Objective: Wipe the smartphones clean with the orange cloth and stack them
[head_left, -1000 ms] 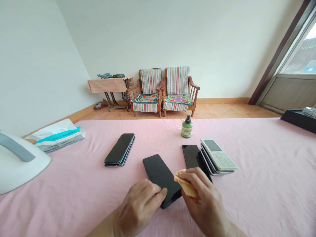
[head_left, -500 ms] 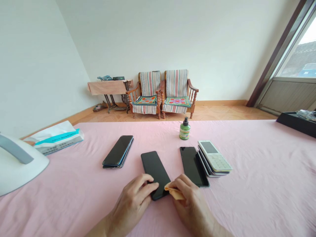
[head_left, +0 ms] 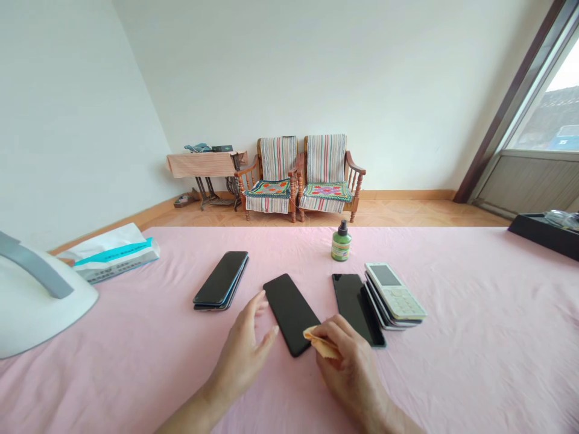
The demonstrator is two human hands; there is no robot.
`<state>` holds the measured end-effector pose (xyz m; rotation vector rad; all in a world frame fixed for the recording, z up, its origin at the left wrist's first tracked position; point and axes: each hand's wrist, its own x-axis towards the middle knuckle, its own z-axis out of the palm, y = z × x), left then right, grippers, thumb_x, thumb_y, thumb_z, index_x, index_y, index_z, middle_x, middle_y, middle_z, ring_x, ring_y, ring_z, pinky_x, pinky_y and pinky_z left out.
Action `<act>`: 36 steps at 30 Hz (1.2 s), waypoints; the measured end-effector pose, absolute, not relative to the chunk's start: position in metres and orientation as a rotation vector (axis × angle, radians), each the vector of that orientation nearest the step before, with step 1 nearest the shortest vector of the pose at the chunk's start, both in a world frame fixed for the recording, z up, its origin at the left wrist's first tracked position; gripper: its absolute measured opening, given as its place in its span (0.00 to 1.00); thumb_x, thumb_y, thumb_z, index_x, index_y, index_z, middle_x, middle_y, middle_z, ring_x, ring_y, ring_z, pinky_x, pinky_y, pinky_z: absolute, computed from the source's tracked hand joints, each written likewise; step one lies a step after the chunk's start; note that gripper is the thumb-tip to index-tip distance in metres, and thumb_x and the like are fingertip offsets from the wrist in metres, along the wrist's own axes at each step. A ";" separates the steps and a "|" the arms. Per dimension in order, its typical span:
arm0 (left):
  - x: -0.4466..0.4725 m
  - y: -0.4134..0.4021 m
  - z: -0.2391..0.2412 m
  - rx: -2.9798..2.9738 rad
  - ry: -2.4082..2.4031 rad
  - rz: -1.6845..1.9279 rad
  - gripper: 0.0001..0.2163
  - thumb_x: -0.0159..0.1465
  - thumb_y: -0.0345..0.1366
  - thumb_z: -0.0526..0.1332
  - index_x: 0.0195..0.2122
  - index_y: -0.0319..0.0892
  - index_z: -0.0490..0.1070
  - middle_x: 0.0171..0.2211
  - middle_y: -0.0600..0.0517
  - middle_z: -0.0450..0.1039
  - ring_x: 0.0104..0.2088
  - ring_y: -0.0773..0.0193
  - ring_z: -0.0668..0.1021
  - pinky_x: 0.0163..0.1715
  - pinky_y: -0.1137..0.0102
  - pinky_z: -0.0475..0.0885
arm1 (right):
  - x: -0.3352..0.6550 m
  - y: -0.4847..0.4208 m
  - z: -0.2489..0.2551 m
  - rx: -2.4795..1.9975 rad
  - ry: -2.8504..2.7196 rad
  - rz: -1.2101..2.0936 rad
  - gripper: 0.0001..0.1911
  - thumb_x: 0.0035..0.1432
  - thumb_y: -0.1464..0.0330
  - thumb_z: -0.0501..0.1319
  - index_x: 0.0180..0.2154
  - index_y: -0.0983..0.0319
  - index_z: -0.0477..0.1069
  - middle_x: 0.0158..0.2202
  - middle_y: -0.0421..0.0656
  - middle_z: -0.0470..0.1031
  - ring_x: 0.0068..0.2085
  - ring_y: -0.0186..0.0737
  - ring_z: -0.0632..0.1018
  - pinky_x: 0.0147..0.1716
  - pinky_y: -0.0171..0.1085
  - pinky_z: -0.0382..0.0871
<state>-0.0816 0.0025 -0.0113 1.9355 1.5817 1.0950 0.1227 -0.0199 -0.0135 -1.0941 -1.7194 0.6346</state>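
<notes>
A black smartphone (head_left: 289, 310) lies face up on the pink tablecloth (head_left: 474, 325) in front of me. My left hand (head_left: 244, 352) rests beside its left edge, fingers stretched and apart, holding nothing. My right hand (head_left: 350, 364) pinches a small yellow cloth (head_left: 319, 342) against the phone's near right corner. To the left lies a stack of two dark phones (head_left: 221, 288). To the right is another black phone (head_left: 357, 307) next to a pile topped by a white keypad phone (head_left: 394, 290).
A green spray bottle (head_left: 341, 242) stands behind the phones. A tissue pack (head_left: 111, 252) and a white lamp base (head_left: 36, 301) are at the left. A black tray (head_left: 543, 232) sits at the far right edge. Two wooden chairs (head_left: 301, 175) stand by the far wall.
My left hand has let go of the middle phone and opened beside it. The phone now lies further from me, and my right hand with the cloth sits at its near corner.
</notes>
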 end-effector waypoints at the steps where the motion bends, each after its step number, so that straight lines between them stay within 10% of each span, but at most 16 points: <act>1: -0.082 0.002 -0.014 1.971 1.595 1.070 0.25 0.62 0.32 0.56 0.61 0.42 0.54 0.51 0.41 0.69 0.52 0.53 0.73 0.51 0.50 0.67 | 0.122 -0.019 -0.013 -1.108 -1.702 0.663 0.17 0.47 0.83 0.54 0.34 0.60 0.73 0.33 0.41 0.72 0.33 0.36 0.75 0.30 0.30 0.68; 16: -0.066 -0.012 -0.010 1.860 1.482 0.952 0.32 0.60 0.32 0.61 0.64 0.43 0.50 0.53 0.40 0.66 0.51 0.53 0.73 0.49 0.54 0.71 | 0.114 -0.029 -0.006 -1.136 -1.586 0.944 0.03 0.53 0.73 0.59 0.28 0.63 0.72 0.27 0.40 0.71 0.29 0.35 0.73 0.28 0.30 0.64; 24: -0.062 -0.014 -0.007 1.933 1.499 0.953 0.43 0.46 0.28 0.72 0.62 0.44 0.55 0.55 0.39 0.65 0.53 0.44 0.71 0.49 0.51 0.70 | 0.117 -0.022 0.006 -1.132 -1.086 1.367 0.21 0.46 0.53 0.67 0.25 0.65 0.70 0.22 0.38 0.66 0.23 0.30 0.65 0.22 0.29 0.55; 31: -0.059 -0.019 -0.003 2.012 1.502 0.939 0.46 0.42 0.27 0.73 0.62 0.47 0.54 0.56 0.43 0.65 0.56 0.45 0.68 0.54 0.52 0.65 | 0.121 -0.024 0.005 -1.131 -1.163 1.422 0.17 0.49 0.57 0.65 0.25 0.64 0.68 0.22 0.38 0.67 0.23 0.30 0.66 0.23 0.29 0.57; 36: -0.059 -0.019 -0.009 2.040 1.527 0.929 0.54 0.41 0.26 0.72 0.66 0.50 0.43 0.51 0.45 0.68 0.51 0.48 0.70 0.50 0.54 0.68 | 0.121 -0.023 0.000 -1.170 -1.655 0.892 0.08 0.51 0.77 0.57 0.29 0.62 0.73 0.29 0.41 0.71 0.31 0.36 0.73 0.30 0.31 0.64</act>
